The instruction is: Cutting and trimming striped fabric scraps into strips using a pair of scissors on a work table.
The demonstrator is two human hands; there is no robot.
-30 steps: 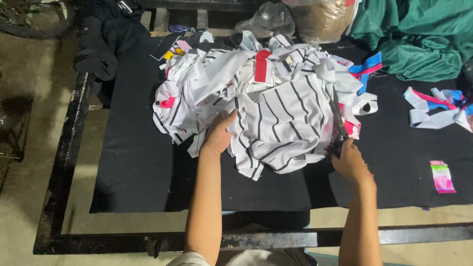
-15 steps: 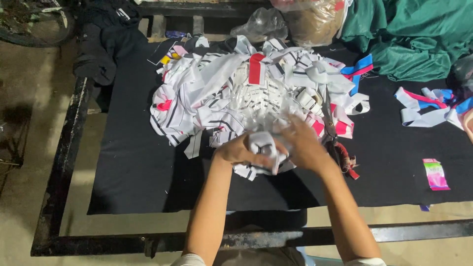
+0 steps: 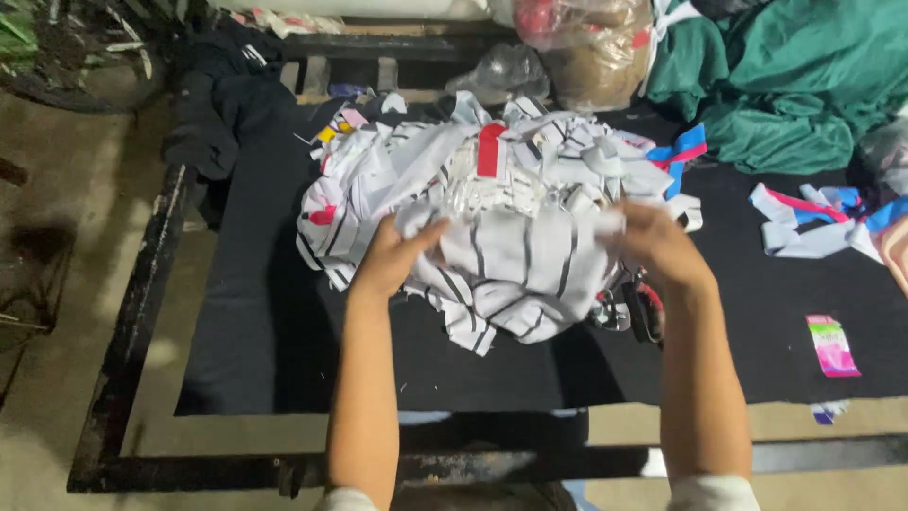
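We are gathering a striped piece at the near side of the fabric pile.

On the left, our left hand (image 3: 392, 255) is closing its fingers on the white striped cloth (image 3: 515, 274); to the right, our right hand (image 3: 657, 246) is gripping its other edge, both over the black worktop (image 3: 255, 331). We judge that pulling both edges evenly is keeping the heap of scraps (image 3: 492, 170) behind from sliding.

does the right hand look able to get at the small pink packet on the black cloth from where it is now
Probably yes. The pink packet lies alone on the black cloth, with nothing lying between it and the right hand. That hand is gripping the striped fabric pile, though, and would have to release it.
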